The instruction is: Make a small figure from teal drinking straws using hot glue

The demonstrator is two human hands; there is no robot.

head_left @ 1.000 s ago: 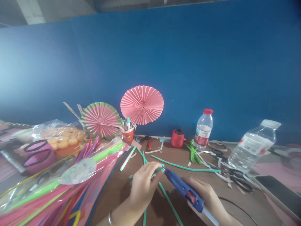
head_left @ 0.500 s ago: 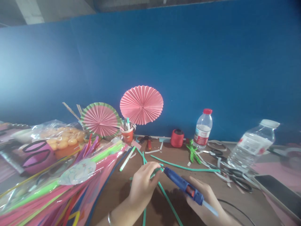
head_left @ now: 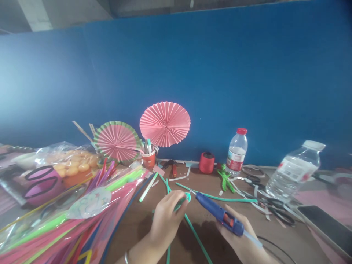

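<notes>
Pinched between the fingers of my left hand (head_left: 168, 214) is a small curled piece of teal pipe cleaner (head_left: 188, 197). My right hand (head_left: 238, 229) is wrapped round a blue hot glue gun (head_left: 217, 211), with a pale glue stick (head_left: 252, 239) sticking out of its back end. The gun's metal tip points at the teal curl and stands a little apart from it. Straight teal pipe cleaners (head_left: 198, 238) lie on the table below and behind my left hand, and another (head_left: 220, 198) stretches across behind the gun.
Bagged colourful pipe cleaners (head_left: 90, 203) cover the left. Behind stand pleated pink fans (head_left: 165, 124), a cup of pens (head_left: 149, 160), a red round object (head_left: 206, 162) and a green pipe-cleaner figure (head_left: 224, 179). Bottles (head_left: 237, 152), scissors (head_left: 283, 214) and a phone (head_left: 324, 225) are right.
The glue gun in my right hand has drawn back slightly to the right, so its tip has come away from the teal curl. My left hand has barely moved.
</notes>
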